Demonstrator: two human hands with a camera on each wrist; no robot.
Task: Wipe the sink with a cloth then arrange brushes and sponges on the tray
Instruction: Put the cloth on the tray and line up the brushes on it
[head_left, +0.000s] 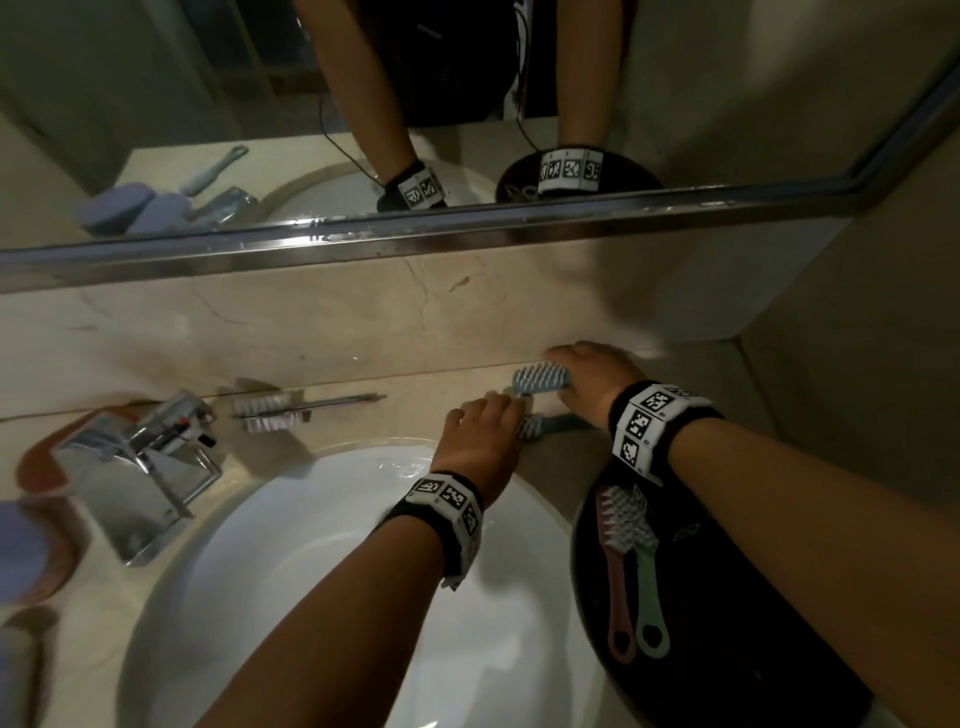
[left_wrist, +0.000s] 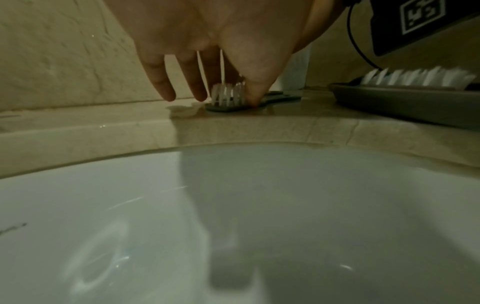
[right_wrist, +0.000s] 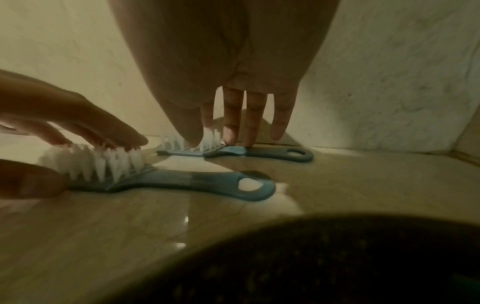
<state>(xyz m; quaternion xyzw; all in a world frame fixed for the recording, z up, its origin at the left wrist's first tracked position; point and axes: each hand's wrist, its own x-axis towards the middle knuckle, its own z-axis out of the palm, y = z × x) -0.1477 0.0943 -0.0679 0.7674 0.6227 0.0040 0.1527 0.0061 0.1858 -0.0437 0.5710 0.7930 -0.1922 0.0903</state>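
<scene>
The white sink (head_left: 322, 545) looks clean and wet, with no cloth in it or in either hand, so I judge the wiping done and the arranging well under way. On the dark round tray (head_left: 727, 649), at the sink's right on the counter (head_left: 363, 338), a pink brush (head_left: 615, 561) and a green brush (head_left: 647, 571) already lie side by side, handles toward the person. Left to move: a long bottle brush (head_left: 291, 408) behind the basin by the chrome faucet (head_left: 135, 467), the two blue brushes being reached for, and the bluish sponges (head_left: 21, 551) at the far left edge.

The left hand (head_left: 480, 436) has its thumb and fingers closing round the bristled head of the nearer blue brush (right_wrist: 166, 179), which lies flat on the counter; the right hand (head_left: 592, 379) pinches the head of the farther blue brush (right_wrist: 233, 152) against the back wall, and that one too is not yet lifted.

No brand or readable writing shows; the only markings are black-and-white square codes on the wristbands (head_left: 654, 426)
</scene>
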